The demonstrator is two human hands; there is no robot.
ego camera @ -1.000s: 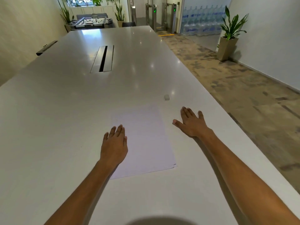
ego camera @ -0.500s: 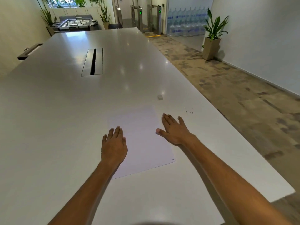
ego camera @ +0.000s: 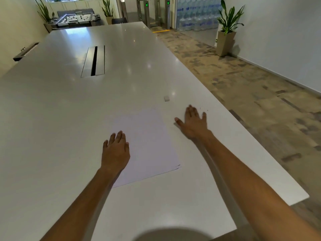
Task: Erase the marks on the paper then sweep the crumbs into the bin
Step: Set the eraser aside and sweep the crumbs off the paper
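I see left hand (ego camera: 116, 152) flat, fingers straight, pinning white paper sheet (ego camera: 147, 145) mid-frame so it stays put | right hand (ego camera: 193, 125) flat, fingers spread on glossy white worktop (ego camera: 52, 119) beside dark crumbs (ego camera: 203, 109), placed for sweeping | small white eraser (ego camera: 166, 98) parked above; bin unseen

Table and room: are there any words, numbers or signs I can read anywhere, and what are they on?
No words or numbers can be read.
Green lit signs on the entrance gates: symbols only, too small to make out.
Blue labels on the stacked water bottles: too blurred to read.
Small green sign on the planter: too small to read.
Paper on the table: no legible writing.
Eraser: no print visible.
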